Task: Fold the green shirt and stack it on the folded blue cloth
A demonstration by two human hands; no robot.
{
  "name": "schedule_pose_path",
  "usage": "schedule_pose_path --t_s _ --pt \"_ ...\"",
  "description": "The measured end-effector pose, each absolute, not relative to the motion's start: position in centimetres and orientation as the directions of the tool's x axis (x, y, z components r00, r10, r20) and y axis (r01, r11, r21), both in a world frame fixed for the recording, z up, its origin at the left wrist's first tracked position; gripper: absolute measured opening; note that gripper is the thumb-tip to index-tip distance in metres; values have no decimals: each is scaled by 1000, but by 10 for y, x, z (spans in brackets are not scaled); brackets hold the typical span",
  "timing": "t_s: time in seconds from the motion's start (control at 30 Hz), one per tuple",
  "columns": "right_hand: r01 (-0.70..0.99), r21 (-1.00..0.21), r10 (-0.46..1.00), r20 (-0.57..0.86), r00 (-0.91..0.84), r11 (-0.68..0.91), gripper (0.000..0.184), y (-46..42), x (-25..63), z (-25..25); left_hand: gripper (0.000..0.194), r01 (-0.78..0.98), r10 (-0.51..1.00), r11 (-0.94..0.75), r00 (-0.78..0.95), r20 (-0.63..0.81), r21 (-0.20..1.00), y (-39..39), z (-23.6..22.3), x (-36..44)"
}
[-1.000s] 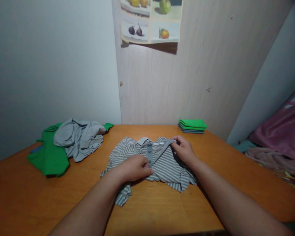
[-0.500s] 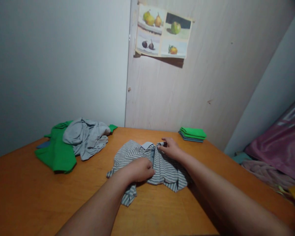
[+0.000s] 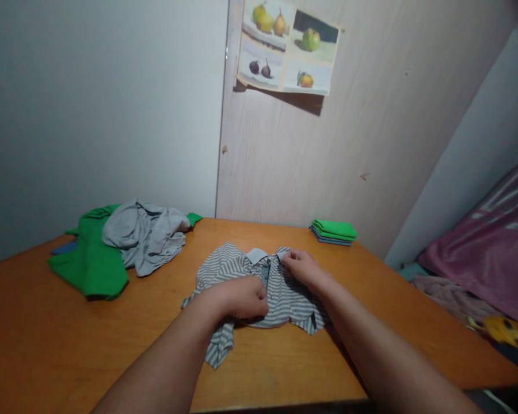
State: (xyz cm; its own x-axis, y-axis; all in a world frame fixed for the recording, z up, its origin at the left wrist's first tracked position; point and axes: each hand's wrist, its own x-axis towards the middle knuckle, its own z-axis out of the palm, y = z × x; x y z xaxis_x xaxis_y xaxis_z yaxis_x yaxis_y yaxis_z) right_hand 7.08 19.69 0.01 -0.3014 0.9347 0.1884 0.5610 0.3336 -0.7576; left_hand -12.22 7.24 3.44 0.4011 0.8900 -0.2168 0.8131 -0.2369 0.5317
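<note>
A grey-and-white striped polo shirt (image 3: pixel 224 264) lies crumpled on the wooden table in front of me, its pale collar pointing away and its dark-edged button placket near the middle. My left hand (image 3: pixel 248 296) is closed over the front of the shirt, just left of and below the placket; the fingertips pinch cloth there, partly hidden from view. At the right side of the collar, my right hand (image 3: pixel 302 266) pinches the collar edge between thumb and fingers. One sleeve hangs out toward me under my left forearm.
On the table's (image 3: pixel 155 333) left side lies a loose heap with a green garment (image 3: pixel 88 259) and a grey garment (image 3: pixel 149 236). A small folded green stack (image 3: pixel 333 230) sits at the back right. Behind rises a wall with a fruit picture (image 3: pixel 289 49). Pink fabric (image 3: pixel 479 247) is off to the right.
My right hand's fingers have closed onto the collar's right side, which now lies flatter and further spread. My left hand stays at the placket. The view has shifted slightly.
</note>
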Motion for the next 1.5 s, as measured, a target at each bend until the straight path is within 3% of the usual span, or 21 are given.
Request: schedule_pose_path --t_s 0.1,0.27,0.43,0.7,1.0,1.17,1.33,1.5 --pt "512 -815 922 64 -383 269 12 189 71 -10 14 781 843 -173 432 -321 600 71 35 -124" --pt "481 -821 904 95 -416 307 13 179 77 -11 13 775 878 -114 372 -302 622 77 34 -132" --pt "390 -862 852 85 -517 323 8 161 81 7 9 812 935 -204 327 -137 547 84 31 -137" --pt "473 -834 636 -206 -744 284 5 144 85 16 12 884 947 -266 315 -69 386 79 31 -120" --pt "497 -794 598 -219 -771 350 5 146 87 12 14 862 964 -197 256 -66 466 81 29 -115" --pt "520 -774 609 -227 -760 361 11 145 86 12 12 811 944 -276 331 -16 516 83 22 -113" --pt "500 -763 592 -196 -782 409 13 149 88 6 19 834 945 -275 326 -26 478 83 15 -115" --pt "481 -785 570 -204 -796 390 7 152 89 4 14 860 951 -250 305 -56 445 83 15 -114"
